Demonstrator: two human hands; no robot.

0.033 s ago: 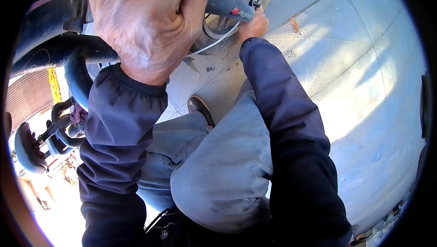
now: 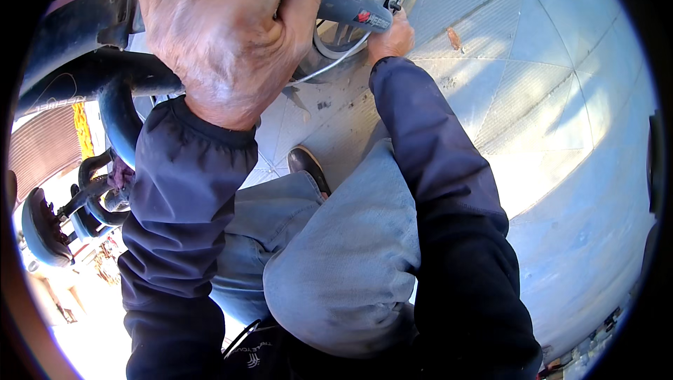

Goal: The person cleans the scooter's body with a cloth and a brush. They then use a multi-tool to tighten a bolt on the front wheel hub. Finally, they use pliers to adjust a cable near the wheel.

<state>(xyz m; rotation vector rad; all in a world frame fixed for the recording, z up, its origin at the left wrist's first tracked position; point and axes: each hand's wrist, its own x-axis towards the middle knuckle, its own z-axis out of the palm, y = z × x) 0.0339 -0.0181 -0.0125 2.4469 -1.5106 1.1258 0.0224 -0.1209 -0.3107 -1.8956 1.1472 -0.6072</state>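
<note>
At the upper left, close to the camera, my left hand (image 2: 224,43) is closed, its thumb along the right side; what its fingers hold is hidden under it. From beneath the thumb comes a dark grey frame arm (image 2: 354,10) with a red mark near its rounded end. Just past that end my right hand (image 2: 392,38) is closed low beside the spoked wheel (image 2: 336,49). A small black fitting (image 2: 395,7) shows at its fingertips; the other fingers are hidden. A pale cable (image 2: 329,67) curves from under my left hand toward the right one.
Black curved tubes (image 2: 91,71) crowd the left side, with a dark padded part (image 2: 43,226) lower down. Below the hands are my bent knee (image 2: 343,268) and a dark shoe (image 2: 308,168). A dry brown leaf (image 2: 454,38) lies on the tiled floor (image 2: 533,120), partly in bright sun.
</note>
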